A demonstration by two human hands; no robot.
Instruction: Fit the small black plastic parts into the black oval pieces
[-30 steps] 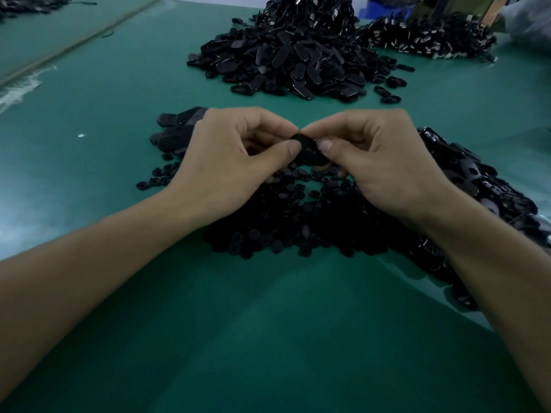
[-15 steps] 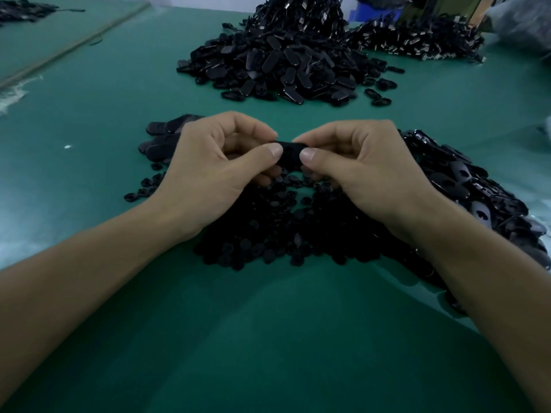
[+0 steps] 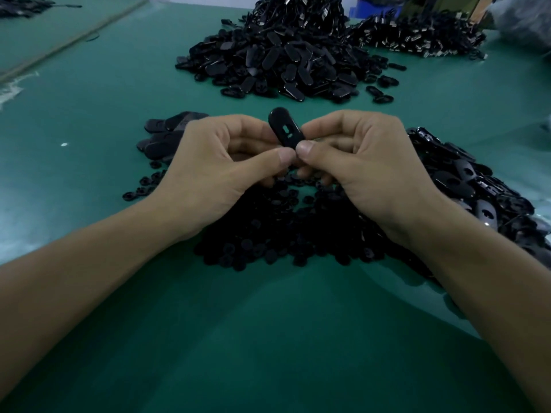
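A black oval piece (image 3: 283,126) stands tilted between my two hands, its rounded end up and a small slot showing on its face. My left hand (image 3: 214,168) and my right hand (image 3: 366,168) both pinch its lower end, thumbs almost touching. Below the hands lies a heap of small black plastic parts (image 3: 268,234) on the green table (image 3: 268,338). Any small part held at the piece is hidden by my thumbs.
A pile of loose oval pieces (image 3: 477,192) lies to the right of my hands, a few more (image 3: 167,132) to the left. A big mound of black ovals (image 3: 277,61) sits further back, with another heap (image 3: 417,37) behind it at right.
The oval piece has turned from lying flat between my fingertips to standing up, with its slot facing me. Both hands stayed together above the small parts.
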